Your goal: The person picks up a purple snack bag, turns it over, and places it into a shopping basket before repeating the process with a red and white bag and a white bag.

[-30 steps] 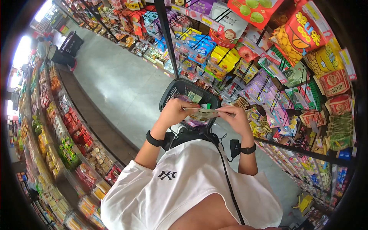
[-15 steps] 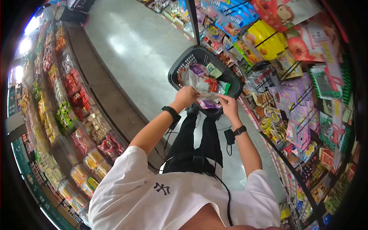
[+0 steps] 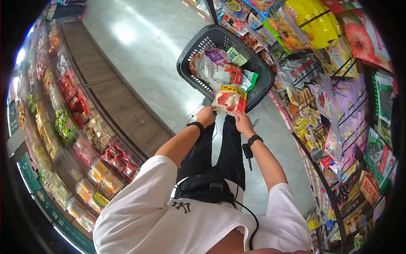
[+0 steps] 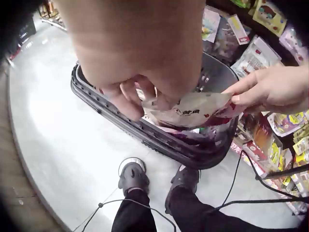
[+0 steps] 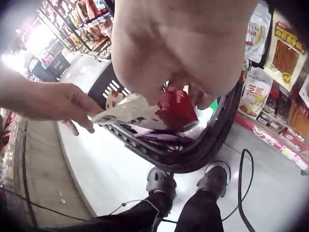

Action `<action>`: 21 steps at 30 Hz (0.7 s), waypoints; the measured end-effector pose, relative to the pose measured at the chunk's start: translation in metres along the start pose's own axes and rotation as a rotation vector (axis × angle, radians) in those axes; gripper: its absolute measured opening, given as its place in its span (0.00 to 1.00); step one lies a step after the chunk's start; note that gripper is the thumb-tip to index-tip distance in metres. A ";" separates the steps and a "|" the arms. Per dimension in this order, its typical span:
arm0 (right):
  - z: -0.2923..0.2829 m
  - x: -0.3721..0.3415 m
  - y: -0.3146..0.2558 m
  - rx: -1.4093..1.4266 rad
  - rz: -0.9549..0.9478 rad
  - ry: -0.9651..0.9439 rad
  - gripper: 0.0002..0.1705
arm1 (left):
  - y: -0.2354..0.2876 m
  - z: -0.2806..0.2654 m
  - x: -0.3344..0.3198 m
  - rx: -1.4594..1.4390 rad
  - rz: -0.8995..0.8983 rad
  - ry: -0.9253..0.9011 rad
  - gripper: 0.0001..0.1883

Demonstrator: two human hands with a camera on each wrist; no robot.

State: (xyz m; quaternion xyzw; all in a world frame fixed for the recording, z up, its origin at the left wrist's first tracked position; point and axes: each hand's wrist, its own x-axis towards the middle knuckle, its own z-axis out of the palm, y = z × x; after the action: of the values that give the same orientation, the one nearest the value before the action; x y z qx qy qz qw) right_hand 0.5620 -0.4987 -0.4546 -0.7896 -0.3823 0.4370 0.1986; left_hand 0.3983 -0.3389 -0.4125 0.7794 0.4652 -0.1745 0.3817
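Both hands hold a red, white and yellow snack bag (image 3: 229, 100) by its near edge, over the near side of a dark grey shopping basket (image 3: 263, 86). My left hand (image 3: 206, 117) pinches the bag's left corner, and the right hand (image 3: 243, 123) pinches its right corner between thumb and fingers. Its printed front faces up in the head view. Behind it in the basket lie a white and red pouch (image 3: 211, 71), a purple package (image 3: 217, 55), a small pale green packet (image 3: 237, 56) and a green-edged packet (image 3: 251, 79). The bag partly covers these contents.
Racks of hanging snack bags (image 3: 327, 97) line the right side, close by the basket. On the left runs a long shelf of packaged sweets (image 3: 91, 127). Grey tiled floor (image 3: 144, 46) lies between them. Cables (image 5: 244, 193) hang near the legs.
The bag has gone from nearly edge-on to lying with its printed front visible. Both hands hold it throughout. The head view has tipped down, showing more of the basket and legs.
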 end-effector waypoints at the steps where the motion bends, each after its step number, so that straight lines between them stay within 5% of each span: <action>1: -0.003 -0.004 -0.003 0.028 0.083 -0.065 0.21 | -0.002 -0.003 0.000 0.005 -0.015 -0.038 0.15; 3: -0.015 -0.018 -0.012 0.084 0.249 -0.193 0.23 | -0.009 -0.010 -0.003 0.013 -0.042 -0.116 0.15; 8: -0.054 -0.042 -0.032 0.060 0.171 -0.221 0.25 | -0.007 -0.065 -0.008 -0.059 0.045 -0.181 0.16; 11: -0.090 -0.051 -0.053 0.287 0.146 -0.150 0.22 | 0.010 -0.114 -0.021 -0.113 0.103 -0.116 0.16; 21: -0.171 -0.044 -0.112 0.282 -0.161 0.042 0.15 | 0.052 -0.305 -0.161 -0.676 0.398 0.309 0.14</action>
State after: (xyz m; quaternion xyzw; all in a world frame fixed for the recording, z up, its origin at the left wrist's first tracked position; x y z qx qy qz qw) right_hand 0.6437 -0.4588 -0.2656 -0.7296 -0.3748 0.4527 0.3497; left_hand 0.3360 -0.2171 -0.0913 0.7020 0.3884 0.1838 0.5679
